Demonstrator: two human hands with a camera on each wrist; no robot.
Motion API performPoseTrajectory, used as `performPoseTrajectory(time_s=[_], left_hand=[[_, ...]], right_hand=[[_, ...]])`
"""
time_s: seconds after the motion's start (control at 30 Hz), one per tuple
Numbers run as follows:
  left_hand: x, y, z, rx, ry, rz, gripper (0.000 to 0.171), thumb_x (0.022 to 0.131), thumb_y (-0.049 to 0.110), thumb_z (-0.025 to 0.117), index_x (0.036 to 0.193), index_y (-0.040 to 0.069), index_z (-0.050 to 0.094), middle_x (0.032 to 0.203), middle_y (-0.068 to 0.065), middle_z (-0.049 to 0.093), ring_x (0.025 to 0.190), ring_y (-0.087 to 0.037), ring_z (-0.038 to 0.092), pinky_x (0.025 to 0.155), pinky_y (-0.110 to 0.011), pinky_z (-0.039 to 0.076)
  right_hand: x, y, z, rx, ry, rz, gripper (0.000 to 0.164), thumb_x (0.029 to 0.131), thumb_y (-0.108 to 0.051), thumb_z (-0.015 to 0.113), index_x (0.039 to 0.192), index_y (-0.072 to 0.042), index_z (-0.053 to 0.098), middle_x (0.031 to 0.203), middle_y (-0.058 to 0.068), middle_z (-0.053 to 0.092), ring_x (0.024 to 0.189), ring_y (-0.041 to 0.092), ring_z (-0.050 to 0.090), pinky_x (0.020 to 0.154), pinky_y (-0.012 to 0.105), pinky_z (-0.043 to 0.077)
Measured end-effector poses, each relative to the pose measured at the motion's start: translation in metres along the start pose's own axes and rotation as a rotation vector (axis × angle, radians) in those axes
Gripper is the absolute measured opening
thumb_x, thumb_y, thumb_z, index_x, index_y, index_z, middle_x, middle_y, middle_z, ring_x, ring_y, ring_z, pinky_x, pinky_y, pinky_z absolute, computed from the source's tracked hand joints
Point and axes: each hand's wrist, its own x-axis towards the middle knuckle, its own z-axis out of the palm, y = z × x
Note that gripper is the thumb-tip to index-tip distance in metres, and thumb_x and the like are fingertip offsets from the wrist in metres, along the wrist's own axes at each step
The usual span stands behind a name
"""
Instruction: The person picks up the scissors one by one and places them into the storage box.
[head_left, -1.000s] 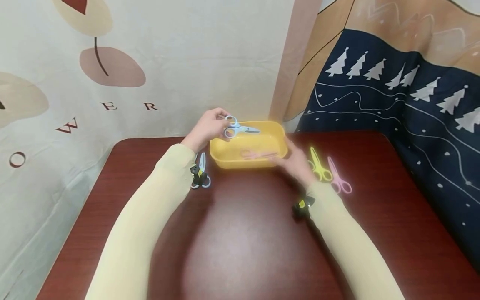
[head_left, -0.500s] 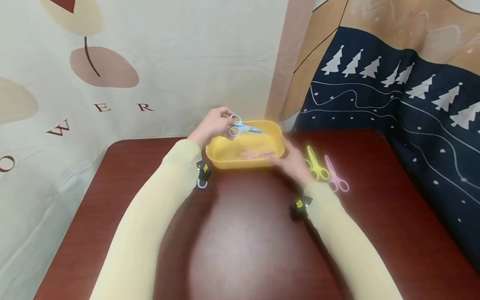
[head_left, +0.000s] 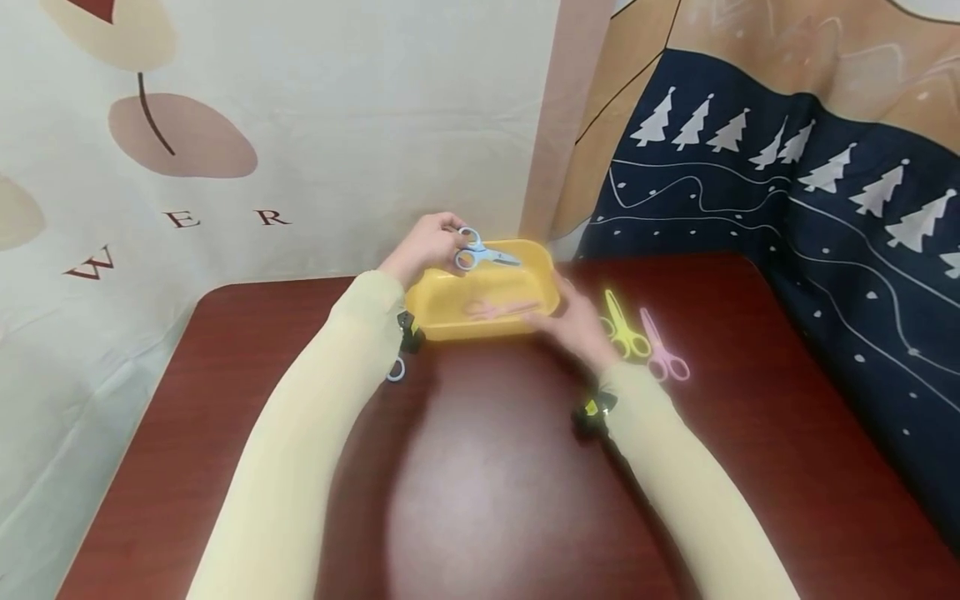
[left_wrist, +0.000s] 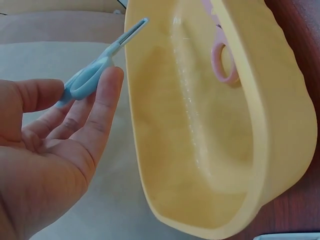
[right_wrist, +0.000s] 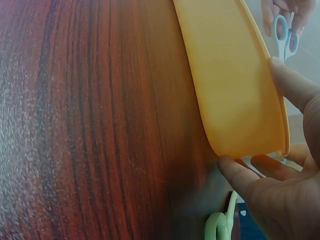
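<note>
Light-blue scissors [head_left: 497, 256] are pinched between the thumb and fingers of my left hand [head_left: 429, 246], by their handle loops. They hang above a yellow plastic basin [head_left: 472, 332], blades pointing right in the head view. Pink scissors [head_left: 495, 311] lie inside the basin; the left wrist view shows one of their loops [left_wrist: 217, 70]. My right hand [head_left: 573, 325] holds the basin's right end. In the right wrist view its thumb [right_wrist: 292, 82] is on the rim and its fingers are against the end wall.
Yellow-green scissors [head_left: 626, 333] and another pair of pink scissors [head_left: 663, 354] lie right of the basin on the dark red table [head_left: 750, 467]. A blue loop [head_left: 396, 369] shows beside my left wrist, the rest hidden. Patterned cloth [head_left: 360, 125] hangs behind.
My left hand has shifted slightly right over the basin with the blue scissors, and its wrist covers more of the other blue pair. The right hand stays on the basin. The head view has turned slightly.
</note>
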Motion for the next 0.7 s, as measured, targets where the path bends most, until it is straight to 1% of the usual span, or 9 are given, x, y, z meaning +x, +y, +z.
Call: performPoseTrajectory(time_s=[0.2,0.33,0.5,0.7], left_hand=[[0.006,-0.004,0.001,-0.001,-0.019,-0.033,0.028,0.103,0.0,0.051,0.13,-0.006,0.054,0.116,-0.021,0.06,0.075,-0.019,0.066,0.076,-0.03,0.061],[0.009,-0.007,0.003,-0.004,-0.034,-0.038,0.029,0.103,0.0,0.051,0.131,-0.006,0.054,0.118,-0.022,0.06,0.077,-0.02,0.066,0.076,-0.031,0.061],[0.013,-0.01,0.005,0.001,-0.051,-0.047,0.029,0.102,0.001,0.052,0.131,-0.006,0.053,0.119,-0.02,0.059,0.074,-0.018,0.066,0.078,-0.032,0.061],[0.016,-0.013,0.007,0.022,-0.075,-0.086,0.028,0.103,0.002,0.053,0.13,-0.005,0.054,0.118,-0.019,0.058,0.07,-0.017,0.064,0.074,-0.03,0.061]], right_hand=[[0.001,0.001,0.0,0.006,-0.007,0.01,0.096,0.086,-0.036,0.084,0.164,-0.031,0.028,0.165,0.002,0.038,0.149,0.025,0.039,0.12,0.048,0.033],[0.002,0.001,0.001,-0.003,-0.009,0.022,0.098,0.085,-0.039,0.085,0.164,-0.032,0.027,0.166,0.001,0.036,0.151,0.024,0.035,0.121,0.048,0.031],[0.002,0.002,0.001,-0.005,-0.004,0.022,0.097,0.086,-0.036,0.084,0.164,-0.031,0.027,0.166,0.001,0.036,0.15,0.024,0.036,0.121,0.047,0.031],[0.002,0.001,0.001,-0.034,-0.006,0.028,0.098,0.087,-0.036,0.083,0.165,-0.031,0.024,0.167,0.0,0.032,0.153,0.024,0.032,0.123,0.047,0.028]])
